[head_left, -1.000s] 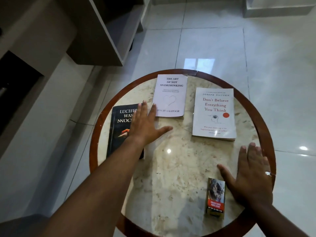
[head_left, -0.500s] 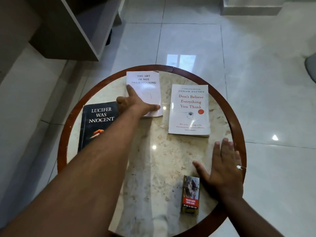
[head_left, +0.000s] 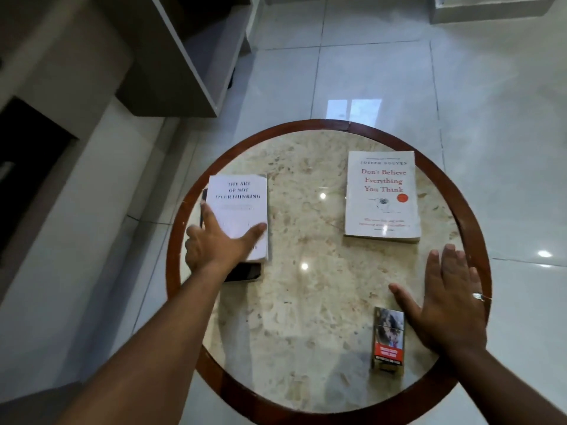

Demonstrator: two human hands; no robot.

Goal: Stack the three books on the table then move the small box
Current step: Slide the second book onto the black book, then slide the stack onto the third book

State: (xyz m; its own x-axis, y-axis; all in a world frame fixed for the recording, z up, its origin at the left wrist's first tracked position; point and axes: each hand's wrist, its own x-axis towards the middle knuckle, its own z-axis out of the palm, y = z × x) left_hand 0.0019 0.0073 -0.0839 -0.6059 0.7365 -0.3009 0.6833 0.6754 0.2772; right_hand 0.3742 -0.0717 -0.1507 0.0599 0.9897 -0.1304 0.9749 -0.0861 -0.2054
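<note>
A white book titled "The Art of Not Overthinking" [head_left: 242, 204] lies on top of the black book [head_left: 245, 273] at the table's left side; only a dark corner and edge of the black one show. My left hand [head_left: 217, 243] grips the white book's near-left part, thumb on its cover. A second white book, "Don't Believe Everything You Think" [head_left: 382, 194], lies flat at the far right. The small box [head_left: 389, 340] lies near the front right edge. My right hand [head_left: 451, 302] rests flat on the table just right of the box, fingers spread, holding nothing.
The round marble table [head_left: 306, 317] has a brown wooden rim [head_left: 184, 191]. Glossy white floor tiles surround it. A grey shelf unit [head_left: 184, 56] stands at the far left, and a low white ledge [head_left: 491, 7] runs along the far right.
My left hand has carried the white "Overthinking" book from the far middle of the table leftward onto the black book. My right hand has stayed beside the small box.
</note>
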